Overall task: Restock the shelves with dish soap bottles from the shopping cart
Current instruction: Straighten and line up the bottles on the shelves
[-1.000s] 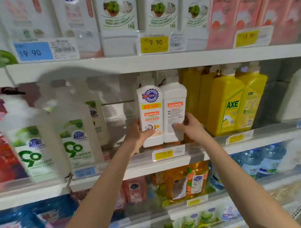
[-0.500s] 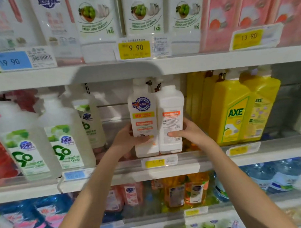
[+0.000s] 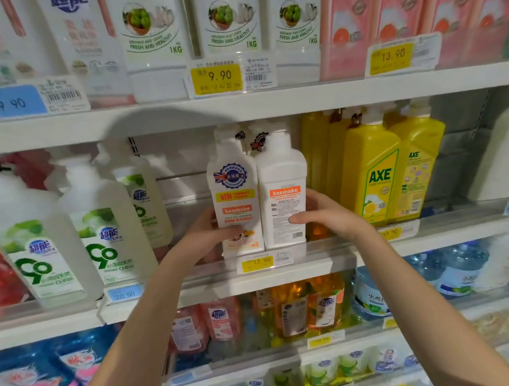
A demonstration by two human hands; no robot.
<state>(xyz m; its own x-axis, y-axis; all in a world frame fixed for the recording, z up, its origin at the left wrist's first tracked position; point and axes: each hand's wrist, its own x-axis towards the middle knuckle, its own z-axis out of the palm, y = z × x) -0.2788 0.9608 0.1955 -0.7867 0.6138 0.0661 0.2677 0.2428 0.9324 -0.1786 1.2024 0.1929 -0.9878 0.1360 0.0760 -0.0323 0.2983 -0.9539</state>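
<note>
**Two bottles at the shelf lip, with little room to spare**

I am holding two white dish soap bottles side by side at the centre of the frame, touching each other, at the front of the middle shelf [image 3: 322,267]. My left hand [image 3: 208,232] is wrapping the left ksemake bottle [image 3: 236,193] low down, thumb across its front label. My right hand [image 3: 332,216] is gripping the right ksemake bottle [image 3: 282,197] the same way, thumb on the back-label print and fingers curling round its far side. I cannot tell whether both bases are sitting flat yet; the left one is showing slightly lower than the right.

The main risk, as I am judging it, is letting go while a base is riding on the front rail above the price tag [image 3: 258,262]. A bottle half on that lip is likely to tip forward and drop.

My right fingers are sitting between the right bottle and the yellow AXE bottles [image 3: 374,174] just beside it, so pushing sideways could be nudging those or pinching my knuckles.

The pump tops are standing close under the upper shelf [image 3: 273,108]; lifting to clear the rail could be knocking them against it.

The clear green-label bottles [image 3: 104,227] at the left are well apart and look safe.
</note>
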